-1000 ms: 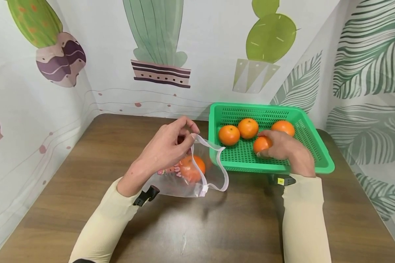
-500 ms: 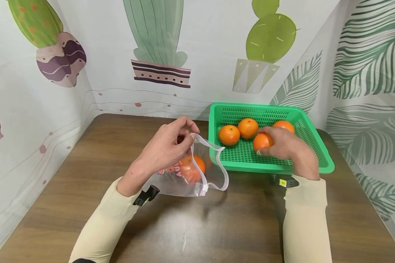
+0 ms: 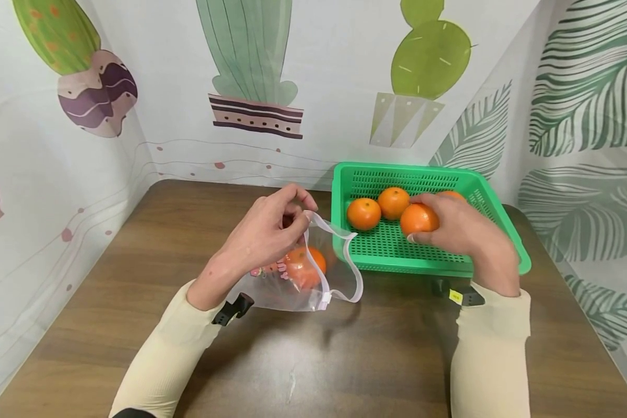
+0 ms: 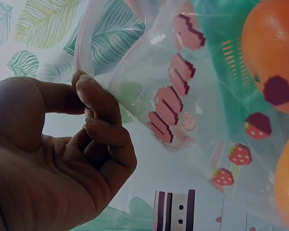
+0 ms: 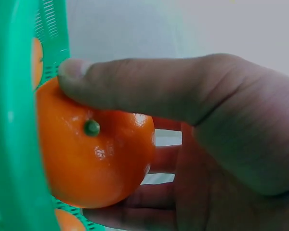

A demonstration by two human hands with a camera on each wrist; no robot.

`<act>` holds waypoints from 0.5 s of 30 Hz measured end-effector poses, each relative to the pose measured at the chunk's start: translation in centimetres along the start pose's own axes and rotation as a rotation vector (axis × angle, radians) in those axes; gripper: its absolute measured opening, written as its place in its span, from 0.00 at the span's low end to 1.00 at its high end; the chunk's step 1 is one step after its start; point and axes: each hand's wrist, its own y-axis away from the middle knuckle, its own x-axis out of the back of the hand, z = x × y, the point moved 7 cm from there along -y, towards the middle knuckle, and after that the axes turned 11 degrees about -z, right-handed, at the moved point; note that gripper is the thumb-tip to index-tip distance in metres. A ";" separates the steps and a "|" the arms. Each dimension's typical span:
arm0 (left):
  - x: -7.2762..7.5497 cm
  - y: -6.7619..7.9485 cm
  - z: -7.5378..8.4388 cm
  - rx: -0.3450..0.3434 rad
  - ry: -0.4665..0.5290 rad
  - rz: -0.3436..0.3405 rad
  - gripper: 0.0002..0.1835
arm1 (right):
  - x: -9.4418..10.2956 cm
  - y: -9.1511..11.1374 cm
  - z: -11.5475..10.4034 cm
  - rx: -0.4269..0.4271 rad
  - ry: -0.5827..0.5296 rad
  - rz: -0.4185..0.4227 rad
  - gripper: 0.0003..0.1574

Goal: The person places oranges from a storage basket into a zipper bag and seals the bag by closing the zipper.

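Note:
My left hand (image 3: 263, 232) pinches the rim of a clear zip bag (image 3: 339, 284) between thumb and fingertips, its mouth gaping toward the right. Through the plastic, oranges (image 4: 274, 53) show in the left wrist view, beside printed pink letters and strawberries. With thumb and fingers curled round it, my right hand (image 3: 454, 226) grips an orange (image 5: 96, 149) whose green stem end shows in the right wrist view. That orange is over the green basket (image 3: 397, 266), close to its front wall.
Inside the basket lie more oranges: one at the left (image 3: 363, 214), another beside it (image 3: 394, 202), and one (image 3: 453, 195) partly behind my right hand. The brown wooden table (image 3: 292, 360) meets a printed cloth backdrop (image 3: 334, 75) at its back edge.
My right hand has lifted the orange a little from the basket floor, and its wrist has shifted slightly right. My left hand and the bag have stayed in place.

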 end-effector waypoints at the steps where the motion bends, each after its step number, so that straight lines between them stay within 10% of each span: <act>1: 0.0 0.0 0.0 -0.001 -0.001 0.000 0.08 | 0.1 0.1 -0.2 0.007 0.001 0.008 0.44; 15: 0.2 0.0 0.0 0.019 0.000 0.007 0.08 | 1.1 2.3 -3.0 0.096 0.038 0.037 0.43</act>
